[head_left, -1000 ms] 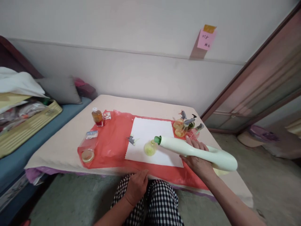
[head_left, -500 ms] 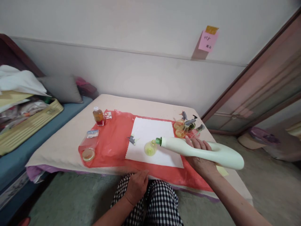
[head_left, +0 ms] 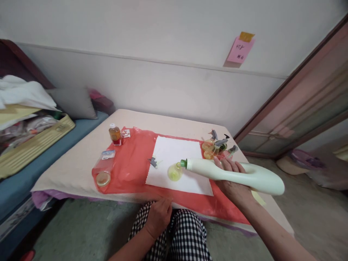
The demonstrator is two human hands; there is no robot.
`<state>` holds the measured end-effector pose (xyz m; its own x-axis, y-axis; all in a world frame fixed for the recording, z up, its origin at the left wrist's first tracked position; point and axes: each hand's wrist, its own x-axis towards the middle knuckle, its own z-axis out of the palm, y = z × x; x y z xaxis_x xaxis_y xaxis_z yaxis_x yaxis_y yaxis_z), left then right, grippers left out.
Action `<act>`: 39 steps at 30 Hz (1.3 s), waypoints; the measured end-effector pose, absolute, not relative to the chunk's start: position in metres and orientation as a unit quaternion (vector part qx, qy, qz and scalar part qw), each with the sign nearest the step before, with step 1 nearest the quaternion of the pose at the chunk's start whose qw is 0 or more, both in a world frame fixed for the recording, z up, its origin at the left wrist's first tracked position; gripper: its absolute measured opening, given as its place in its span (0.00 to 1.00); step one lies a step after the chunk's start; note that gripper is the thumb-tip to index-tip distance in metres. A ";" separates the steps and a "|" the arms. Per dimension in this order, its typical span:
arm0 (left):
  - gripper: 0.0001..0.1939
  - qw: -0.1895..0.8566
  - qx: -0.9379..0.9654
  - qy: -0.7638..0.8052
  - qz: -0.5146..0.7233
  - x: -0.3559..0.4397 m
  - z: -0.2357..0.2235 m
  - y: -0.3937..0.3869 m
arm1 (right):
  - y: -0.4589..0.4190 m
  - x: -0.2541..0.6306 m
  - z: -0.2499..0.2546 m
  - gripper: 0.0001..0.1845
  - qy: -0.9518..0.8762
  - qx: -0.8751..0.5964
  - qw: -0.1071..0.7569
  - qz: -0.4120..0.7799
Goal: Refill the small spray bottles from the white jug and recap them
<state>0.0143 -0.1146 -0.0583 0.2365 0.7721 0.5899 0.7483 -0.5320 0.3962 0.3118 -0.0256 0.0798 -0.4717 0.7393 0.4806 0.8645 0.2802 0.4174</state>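
My right hand (head_left: 230,174) is wrapped round the grip of a large pale green bottle (head_left: 261,177) held nearly level, tilted to the left. Its green neck (head_left: 183,163) meets or nearly meets the mouth of a small round clear bottle (head_left: 174,173). Yellow-green liquid shows inside that small bottle, which stands on a white sheet (head_left: 176,146). A grey spray head (head_left: 153,162) lies on the sheet's left part. Palm down on my left knee, my left hand (head_left: 159,216) rests near the table edge, holding nothing visible; its fingertips are partly hidden.
Under the white sheet lies a red plastic sheet (head_left: 129,163). Several small spray bottles (head_left: 214,145) cluster at the back right. An amber bottle (head_left: 115,135) stands at the back left, and a clear container (head_left: 103,170) lies at the left. A pink note (head_left: 240,50) hangs on the wall.
The view has shifted slightly. Both hands, the pale green bottle and the small round bottle keep practically the same positions relative to one another.
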 end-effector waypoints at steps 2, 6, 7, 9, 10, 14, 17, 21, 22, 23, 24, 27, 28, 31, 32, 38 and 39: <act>0.13 0.013 0.785 0.487 0.382 0.015 -0.058 -0.115 | -0.025 0.312 0.080 0.40 -0.796 -0.502 0.104 -0.321; 0.12 0.010 0.786 0.488 0.381 0.015 -0.057 -0.115 | -0.025 0.311 0.083 0.41 -0.796 -0.496 0.095 -0.333; 0.12 0.009 0.786 0.487 0.381 0.015 -0.056 -0.115 | -0.025 0.310 0.085 0.41 -0.795 -0.495 0.089 -0.340; 0.12 0.009 0.787 0.487 0.379 0.015 -0.055 -0.115 | -0.026 0.308 0.088 0.41 -0.792 -0.491 0.078 -0.354; 0.12 0.009 0.787 0.487 0.379 0.015 -0.055 -0.115 | -0.026 0.307 0.089 0.41 -0.791 -0.488 0.076 -0.361; 0.12 0.005 0.787 0.488 0.378 0.015 -0.054 -0.114 | -0.025 0.307 0.092 0.41 -0.791 -0.484 0.074 -0.368; 0.12 0.001 0.787 0.487 0.380 0.015 -0.056 -0.114 | -0.025 0.307 0.091 0.41 -0.795 -0.485 0.078 -0.356; 0.12 -0.006 0.785 0.488 0.381 0.014 -0.059 -0.115 | -0.024 0.307 0.090 0.40 -0.798 -0.480 0.079 -0.356; 0.11 -0.007 0.785 0.487 0.382 0.014 -0.059 -0.115 | -0.023 0.307 0.091 0.40 -0.797 -0.479 0.078 -0.359; 0.11 -0.009 0.785 0.486 0.384 0.014 -0.060 -0.115 | -0.023 0.307 0.091 0.40 -0.796 -0.479 0.076 -0.363; 0.11 -0.010 0.785 0.485 0.386 0.014 -0.060 -0.115 | -0.023 0.306 0.092 0.40 -0.794 -0.479 0.076 -0.366; 0.12 -0.014 0.783 0.482 0.393 0.015 -0.060 -0.115 | -0.023 0.304 0.094 0.40 -0.791 -0.480 0.073 -0.373; 0.12 -0.015 0.782 0.482 0.396 0.015 -0.061 -0.115 | -0.023 0.303 0.095 0.39 -0.790 -0.479 0.073 -0.376; 0.12 -0.017 0.780 0.480 0.402 0.016 -0.060 -0.115 | -0.024 0.300 0.098 0.36 -0.789 -0.476 0.075 -0.381; 0.12 -0.017 0.780 0.479 0.403 0.016 -0.059 -0.115 | -0.024 0.300 0.099 0.35 -0.789 -0.476 0.076 -0.381; 0.12 -0.014 0.779 0.478 0.406 0.016 -0.055 -0.114 | -0.024 0.301 0.099 0.35 -0.788 -0.476 0.073 -0.383; 0.12 -0.013 0.779 0.477 0.406 0.016 -0.055 -0.114 | -0.024 0.301 0.099 0.36 -0.789 -0.475 0.072 -0.384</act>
<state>0.0163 -0.1138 -0.0553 0.2145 0.7329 0.6456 0.7544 -0.5442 0.3671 0.3010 -0.0242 0.0989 -0.5383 0.6936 0.4787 0.8048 0.2544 0.5363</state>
